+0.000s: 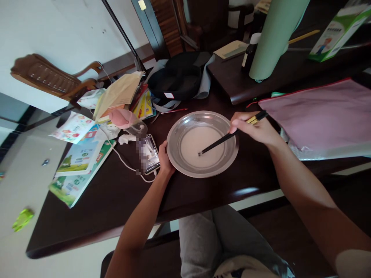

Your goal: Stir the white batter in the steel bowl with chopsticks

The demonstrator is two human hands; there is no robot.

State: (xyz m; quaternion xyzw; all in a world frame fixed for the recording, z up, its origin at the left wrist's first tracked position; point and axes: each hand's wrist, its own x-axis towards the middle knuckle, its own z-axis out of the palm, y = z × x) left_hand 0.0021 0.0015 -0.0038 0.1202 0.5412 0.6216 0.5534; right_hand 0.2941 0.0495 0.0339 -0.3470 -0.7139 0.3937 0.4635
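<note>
A round metal basin (172,160) stands on the dark table, with a milky white liquid (193,139) in its bottom. At its left side my left hand (165,159) grips the rim, the thumb up along the edge and the other fingers mostly hidden. My right hand (256,127) is closed round a pair of black chopsticks (218,142) with gold bands near the top. They slant down to the left over the basin, and their tips are at the liquid.
Left of the basin lies a phone (151,154) with a white cable. Books (78,162), a pink-topped clear container (124,119) and papers fill the left side. A black bag (176,77) sits behind, a pink zip pouch (319,116) right, a green roll (276,38) at the back.
</note>
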